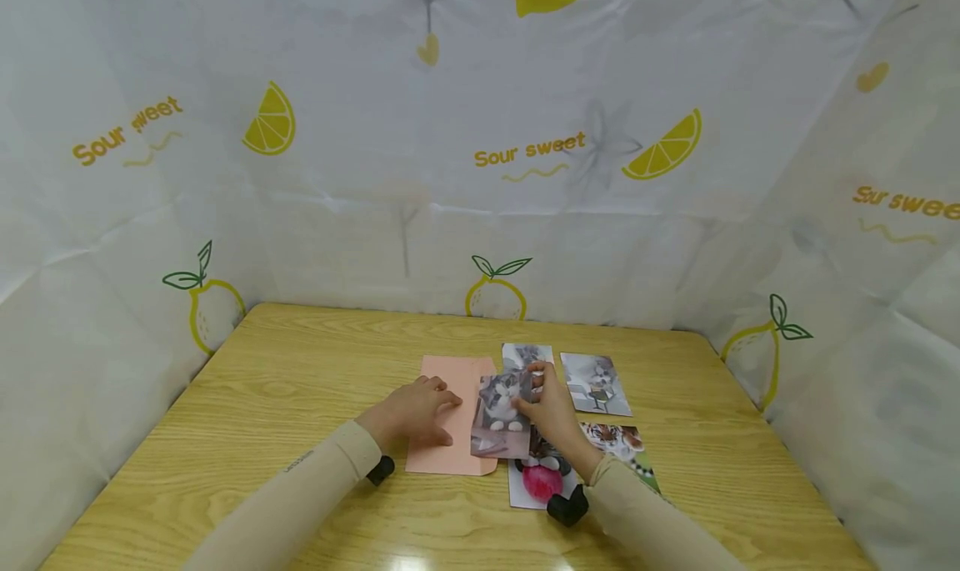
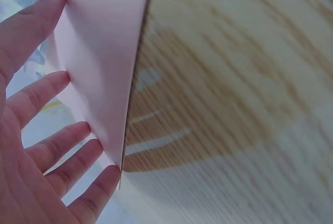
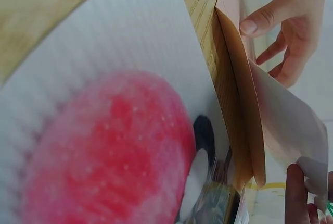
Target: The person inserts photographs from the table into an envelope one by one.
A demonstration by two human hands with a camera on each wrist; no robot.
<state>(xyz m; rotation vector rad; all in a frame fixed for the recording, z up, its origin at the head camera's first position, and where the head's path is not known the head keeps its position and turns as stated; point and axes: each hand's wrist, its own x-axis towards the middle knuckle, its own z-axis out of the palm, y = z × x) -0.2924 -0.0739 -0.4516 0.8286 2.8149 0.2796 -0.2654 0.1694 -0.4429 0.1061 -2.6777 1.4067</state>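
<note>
A pink envelope (image 1: pixel 442 371) lies flat on the table, its flap towards the right. My left hand (image 1: pixel 417 411) rests on it with fingers spread; in the left wrist view the fingertips (image 2: pixel 106 179) touch the pink paper. With my right hand (image 1: pixel 553 408) I pinch a photo card of a grey and white kitten (image 1: pixel 501 421) by its right edge, thumb on the front. The card is held over the envelope's flap side. In the right wrist view it stands tilted beside the raised flap (image 3: pixel 244 109), and my right fingers show only partly.
To the right lie a card with a seated cartoon-like animal (image 1: pixel 597 385), a tiger card (image 1: pixel 617 442), a card with a pink round shape (image 1: pixel 542 483) and another grey card (image 1: pixel 525 354), partly covered. Lemon-printed white cloth (image 1: pixel 360 246) encloses the wooden table (image 1: pixel 300 388).
</note>
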